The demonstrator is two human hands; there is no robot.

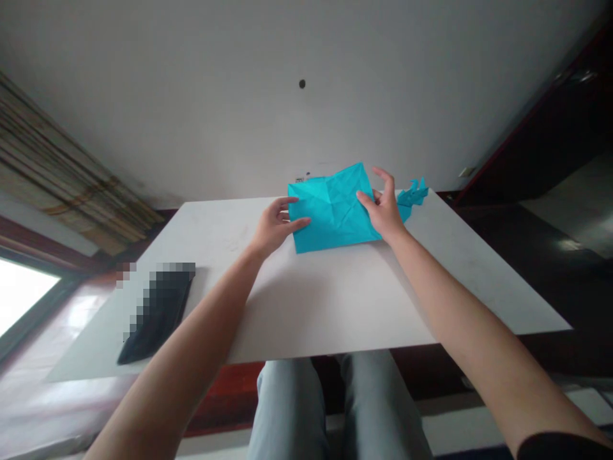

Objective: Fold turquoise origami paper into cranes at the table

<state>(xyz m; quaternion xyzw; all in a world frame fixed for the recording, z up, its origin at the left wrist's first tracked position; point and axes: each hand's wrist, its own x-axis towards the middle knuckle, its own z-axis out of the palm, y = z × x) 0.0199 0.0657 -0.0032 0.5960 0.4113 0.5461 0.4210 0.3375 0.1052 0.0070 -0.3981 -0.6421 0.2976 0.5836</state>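
A creased sheet of turquoise paper (330, 214) is held up between my hands, above the far half of the table. Fold lines cross its middle, and its top edge is uneven. My left hand (280, 223) grips the paper's left edge, thumb in front and fingers partly behind. On the right edge, my right hand (383, 204) pinches it with the thumb on the front face, while the index finger sticks up off the paper. Just beyond my right hand lies a folded turquoise paper figure (414, 195) with pointed tips, partly hidden by that hand.
The white table (306, 306) stands against a pale wall (215, 115). A dark flat object (158, 319), partly pixelated, lies at the table's left. A striped curtain (62, 172) and a bright window (23, 294) are on the left. My legs are under the near edge.
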